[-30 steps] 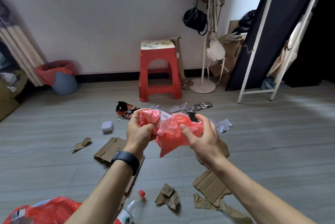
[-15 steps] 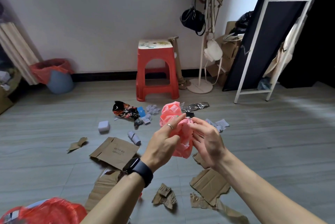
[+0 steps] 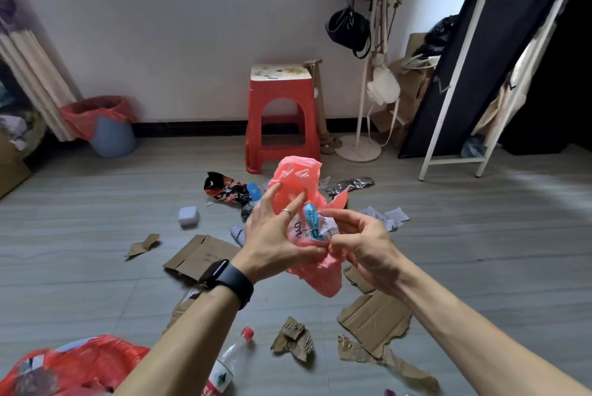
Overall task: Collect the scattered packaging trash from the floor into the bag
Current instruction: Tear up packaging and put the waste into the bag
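I hold a crumpled red plastic bag [image 3: 299, 173] up in front of me with both hands. My left hand [image 3: 275, 235], with a ring and a black watch, grips its side, thumb on a lower fold and fingers spread over the upper part. My right hand [image 3: 362, 242] pinches the bag's lower edge. A white and blue wrapper [image 3: 317, 224] shows in the bag between my hands. On the floor lie flat cardboard [image 3: 198, 254], torn cardboard [image 3: 374, 322], a crumpled cardboard piece [image 3: 293, 339], a plastic bottle [image 3: 227, 367], a black-red snack wrapper [image 3: 226, 189], silver foil [image 3: 350, 184] and paper slips [image 3: 389, 216].
A filled red bag [image 3: 73, 367] sits at the bottom left. A red stool [image 3: 282, 117] stands by the far wall, with a blue bin [image 3: 110, 139] to its left and a coat stand's base [image 3: 358, 149] to its right. A white frame [image 3: 455, 75] leans at the right.
My hands have drawn closer together and turned the bag upright. My left fingers have spread over the bag's upper part, and the wrapper inside shows now.
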### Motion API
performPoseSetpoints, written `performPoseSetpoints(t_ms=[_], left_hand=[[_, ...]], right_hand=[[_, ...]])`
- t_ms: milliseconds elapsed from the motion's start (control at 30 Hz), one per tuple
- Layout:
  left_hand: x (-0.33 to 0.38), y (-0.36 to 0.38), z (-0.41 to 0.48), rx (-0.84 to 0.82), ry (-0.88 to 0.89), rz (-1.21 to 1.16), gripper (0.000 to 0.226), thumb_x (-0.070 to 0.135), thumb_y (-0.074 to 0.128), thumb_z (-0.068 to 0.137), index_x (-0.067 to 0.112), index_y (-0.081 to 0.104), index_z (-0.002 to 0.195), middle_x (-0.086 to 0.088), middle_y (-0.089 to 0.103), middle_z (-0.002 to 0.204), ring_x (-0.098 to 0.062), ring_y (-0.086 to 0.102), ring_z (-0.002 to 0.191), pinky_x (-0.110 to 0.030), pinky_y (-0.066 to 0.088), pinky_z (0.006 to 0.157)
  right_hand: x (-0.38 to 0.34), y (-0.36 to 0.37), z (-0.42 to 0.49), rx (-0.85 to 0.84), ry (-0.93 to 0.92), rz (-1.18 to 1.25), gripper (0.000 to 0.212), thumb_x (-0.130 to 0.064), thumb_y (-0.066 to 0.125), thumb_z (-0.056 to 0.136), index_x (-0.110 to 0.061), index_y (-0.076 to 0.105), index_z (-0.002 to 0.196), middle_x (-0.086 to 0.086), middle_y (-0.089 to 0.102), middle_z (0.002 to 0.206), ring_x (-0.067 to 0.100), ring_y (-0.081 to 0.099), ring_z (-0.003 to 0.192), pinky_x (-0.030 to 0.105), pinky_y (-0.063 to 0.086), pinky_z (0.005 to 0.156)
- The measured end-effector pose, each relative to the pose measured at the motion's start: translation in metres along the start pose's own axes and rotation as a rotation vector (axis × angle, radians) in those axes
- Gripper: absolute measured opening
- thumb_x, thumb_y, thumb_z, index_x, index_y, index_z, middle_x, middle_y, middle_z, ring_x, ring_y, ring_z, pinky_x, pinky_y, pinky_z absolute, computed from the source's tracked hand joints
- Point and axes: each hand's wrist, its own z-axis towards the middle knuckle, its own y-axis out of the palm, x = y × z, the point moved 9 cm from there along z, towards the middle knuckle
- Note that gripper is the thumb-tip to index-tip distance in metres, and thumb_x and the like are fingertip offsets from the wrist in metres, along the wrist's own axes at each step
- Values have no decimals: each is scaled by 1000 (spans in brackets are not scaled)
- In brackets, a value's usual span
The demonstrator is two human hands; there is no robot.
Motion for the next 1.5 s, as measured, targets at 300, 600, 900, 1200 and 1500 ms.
performPoseSetpoints(t_ms=[300,600,900,1200,1500], left_hand=[[-11,19,1,-167,-80,-659,78,12,92,64,24,53,130,-6,73,107,-24,71,99,-41,56,92],[-33,4,2,-83,-63,-504,54,32,93,59,31,68,107,0,76,92,-20,73,76,-42,60,71],[-38,-9,-10,259,-220,-294,30,46,70,75,35,61,101,12,72,81,-10,68,79,-41,56,79],[-18,-16,-22,-18,-118,-937,26,10,61,91,-9,60,108,-22,65,81,-26,66,63,-28,53,52],[-53,-53,-35,257,-131,-534,41,56,79,67,31,68,97,5,75,86,-15,73,81,-42,60,74]], right_hand=[[-12,18,1,-31,-131,-96,53,26,51,63,-7,75,97,18,75,101,31,69,94,35,50,70],[-13,10,-2,97,-252,-837,94,-25,79,78,-38,26,154,-10,45,147,1,48,128,24,40,110],[-34,46,-20,312,-610,-949,42,-12,59,93,-29,63,131,-2,77,86,7,70,71,22,57,67],[-23,61,-15,151,-512,-727,33,-14,65,93,-21,68,125,-6,61,134,-1,54,126,29,47,106],[-23,70,-23,142,-475,-543,22,-14,81,81,-26,77,100,-20,74,101,0,71,94,20,56,84]])
